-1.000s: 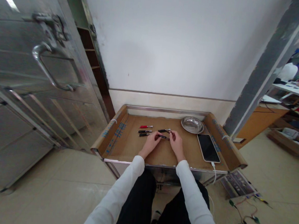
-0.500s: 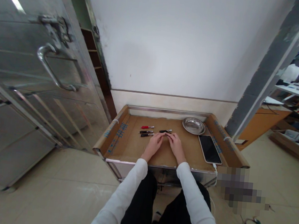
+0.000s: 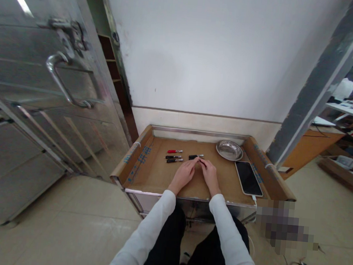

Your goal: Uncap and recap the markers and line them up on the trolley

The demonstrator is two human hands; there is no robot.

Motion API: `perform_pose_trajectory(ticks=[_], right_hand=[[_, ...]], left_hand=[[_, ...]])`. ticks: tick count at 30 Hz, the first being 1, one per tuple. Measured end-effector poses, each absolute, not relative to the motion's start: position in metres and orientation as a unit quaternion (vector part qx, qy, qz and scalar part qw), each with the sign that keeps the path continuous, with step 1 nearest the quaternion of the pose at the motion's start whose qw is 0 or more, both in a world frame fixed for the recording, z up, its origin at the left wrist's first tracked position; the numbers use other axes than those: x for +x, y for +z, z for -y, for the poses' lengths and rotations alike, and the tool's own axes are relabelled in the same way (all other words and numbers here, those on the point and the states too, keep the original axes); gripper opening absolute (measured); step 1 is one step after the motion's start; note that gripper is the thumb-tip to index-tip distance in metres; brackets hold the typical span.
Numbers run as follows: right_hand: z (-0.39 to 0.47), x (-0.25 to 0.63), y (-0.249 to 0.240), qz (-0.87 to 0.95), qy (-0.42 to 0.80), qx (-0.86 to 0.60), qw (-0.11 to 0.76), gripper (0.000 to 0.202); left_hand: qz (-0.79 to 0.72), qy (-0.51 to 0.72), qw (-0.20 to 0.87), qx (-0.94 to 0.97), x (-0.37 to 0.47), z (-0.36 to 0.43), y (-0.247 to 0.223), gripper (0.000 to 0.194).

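Above the cardboard-lined table top (image 3: 157, 176), my left hand (image 3: 185, 174) and my right hand (image 3: 209, 173) meet at the fingertips. Both are pinched closed around something small and dark, mostly hidden by the fingers, whose kind I cannot make out. Just beyond the fingertips lies a black pen (image 3: 195, 156). To the left of my hands a red pen (image 3: 174, 151) lies above two more black pens, the upper one (image 3: 173, 157) and the lower one (image 3: 174, 160), roughly parallel.
A round shiny metal bowl (image 3: 229, 150) stands at the back right. In front of it lies a phone (image 3: 248, 178) with a white cable plugged in. Raised cardboard sides (image 3: 268, 167) border the table, and a white wall (image 3: 211, 53) rises behind it.
The fingertips have shifted slightly and sit closer together; the thin dark piece between them shows less. The view has moved a little. The pens, bowl and phone stay in place.
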State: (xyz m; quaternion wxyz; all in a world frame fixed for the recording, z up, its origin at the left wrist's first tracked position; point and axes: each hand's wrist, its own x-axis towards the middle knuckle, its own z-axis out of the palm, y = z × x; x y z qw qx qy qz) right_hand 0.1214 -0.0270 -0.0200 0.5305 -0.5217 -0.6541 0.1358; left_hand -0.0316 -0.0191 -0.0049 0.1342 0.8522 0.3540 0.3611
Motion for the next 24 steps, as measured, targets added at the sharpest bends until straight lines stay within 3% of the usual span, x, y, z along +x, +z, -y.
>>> perform_pose_trajectory(ticks=[6, 14, 20, 24], right_hand=[[0.027, 0.124, -0.02, 0.621, 0.095, -0.55, 0.55, 0.031], [0.025, 0.133, -0.026, 0.556, 0.037, -0.605, 0.569, 0.037], [0.026, 0.134, -0.025, 0.545, 0.045, -0.606, 0.578, 0.038], [0.027, 0.133, -0.022, 0.554, 0.068, -0.597, 0.576, 0.038]], left_hand=[[-0.405, 0.33, 0.097, 0.847, -0.03, 0.015, -0.009, 0.052], [-0.428, 0.289, 0.074, 0.853, -0.031, 0.02, -0.004, 0.019], [-0.43, 0.436, 0.168, 0.773, -0.035, 0.02, 0.002, 0.024], [-0.44, 0.487, 0.168, 0.736, -0.04, 0.019, 0.003, 0.026]])
